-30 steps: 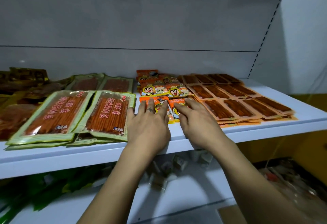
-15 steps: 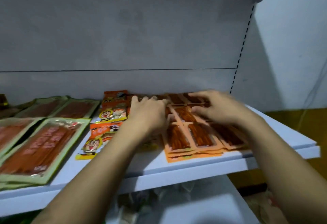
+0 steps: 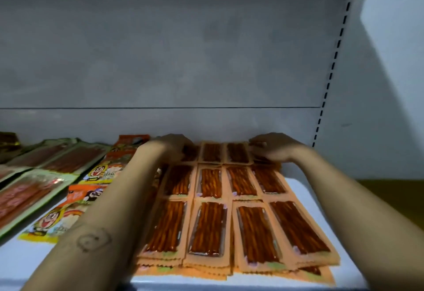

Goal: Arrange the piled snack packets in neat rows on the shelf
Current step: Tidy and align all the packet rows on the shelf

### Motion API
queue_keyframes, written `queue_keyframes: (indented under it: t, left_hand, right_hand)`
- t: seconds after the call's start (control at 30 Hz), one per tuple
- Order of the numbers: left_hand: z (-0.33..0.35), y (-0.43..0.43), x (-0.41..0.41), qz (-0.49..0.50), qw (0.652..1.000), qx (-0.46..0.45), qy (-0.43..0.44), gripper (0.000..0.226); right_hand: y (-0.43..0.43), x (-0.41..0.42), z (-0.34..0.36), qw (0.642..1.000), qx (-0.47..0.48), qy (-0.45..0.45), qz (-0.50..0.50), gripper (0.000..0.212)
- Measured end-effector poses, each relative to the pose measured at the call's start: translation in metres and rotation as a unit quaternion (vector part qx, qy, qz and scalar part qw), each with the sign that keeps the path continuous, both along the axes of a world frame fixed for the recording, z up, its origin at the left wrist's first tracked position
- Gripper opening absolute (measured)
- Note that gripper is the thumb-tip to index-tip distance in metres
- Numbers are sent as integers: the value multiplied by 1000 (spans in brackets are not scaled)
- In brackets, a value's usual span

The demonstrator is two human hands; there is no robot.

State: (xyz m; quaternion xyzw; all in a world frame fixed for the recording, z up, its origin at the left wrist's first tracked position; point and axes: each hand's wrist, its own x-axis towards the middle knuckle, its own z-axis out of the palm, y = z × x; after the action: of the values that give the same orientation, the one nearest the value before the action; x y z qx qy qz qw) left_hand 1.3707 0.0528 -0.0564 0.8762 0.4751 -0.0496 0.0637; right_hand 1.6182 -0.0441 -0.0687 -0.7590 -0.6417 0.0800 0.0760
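Flat orange packets of red-brown sticks [image 3: 211, 226] lie in three rows on the white shelf [image 3: 300, 189], stacked a few deep at the front. Both of my arms reach over them to the back row. My left hand [image 3: 171, 145] has its fingers curled down onto the back-left orange packet [image 3: 190, 154]; the fingertips are hidden. My right hand [image 3: 274, 147] pinches the edge of the back-right orange packet [image 3: 263, 161]. Two back-row packets [image 3: 212, 151] lie bare between the hands.
Left of my forearm lie orange-and-yellow cartoon-face packets [image 3: 57, 219], and further left larger green-edged packets [image 3: 29, 194]. The grey back panel [image 3: 206, 61] closes the shelf behind. A slotted upright [image 3: 330, 77] marks the right end. The shelf's front edge is at the bottom.
My hands left the cartoon-face packets and moved right and back to the far row of orange packets. The view has swung right and closer.
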Motion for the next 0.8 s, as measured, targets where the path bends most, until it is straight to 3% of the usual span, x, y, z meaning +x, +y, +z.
queue_keyframes:
  t: [0.1, 0.27, 0.47, 0.63, 0.8]
  left_hand:
    - [-7, 3, -2, 3, 1000, 27, 12, 46]
    - [-24, 10, -3, 32, 998, 32, -53, 41]
    - [-29, 8, -4, 34, 995, 44, -82, 40]
    - [-22, -4, 1, -15, 994, 72, -82, 41]
    - [-24, -12, 10, -68, 995, 58, -42, 37]
  right_hand:
    - [12, 7, -16, 1000, -11, -1, 17, 37]
    - [9, 10, -39, 997, 76, 14, 10, 38]
    - [11, 11, -43, 996, 84, 29, 8, 36]
    - [7, 6, -40, 994, 110, 12, -2, 46]
    - [0, -7, -29, 995, 68, 0, 68, 41]
